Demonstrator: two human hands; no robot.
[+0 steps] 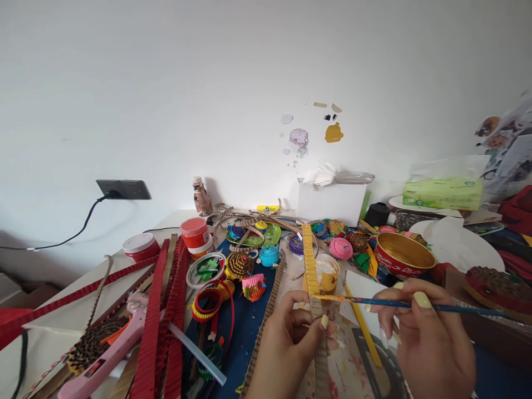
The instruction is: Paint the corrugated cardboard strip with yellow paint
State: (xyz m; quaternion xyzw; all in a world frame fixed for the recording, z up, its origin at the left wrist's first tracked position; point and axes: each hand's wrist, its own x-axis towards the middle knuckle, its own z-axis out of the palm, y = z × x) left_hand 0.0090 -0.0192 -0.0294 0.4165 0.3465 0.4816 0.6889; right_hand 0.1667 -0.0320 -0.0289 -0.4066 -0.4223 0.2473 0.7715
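My left hand (293, 338) pinches a strip of corrugated cardboard (310, 263) held upright. Its upper part is coated in yellow paint, while the lower part is bare brown. In my right hand (436, 338) is a blue-handled paintbrush (386, 302), lying nearly level. The yellow-covered bristles touch the strip just above my left fingers, where yellow meets brown. Right behind the strip stands a tub of yellow paint (327, 277), partly hidden by it. A yellow pencil-like stick (363, 327) lies on the table between my hands.
Red-painted strips (152, 327) and a pink glue gun (108, 354) lie at left, near a red paint tub (194, 233). Several coiled cardboard pieces (239, 265) are scattered across the middle. A red bowl (405, 255) and a tissue pack (444, 191) stand at right. A white box (332, 202) is against the wall.
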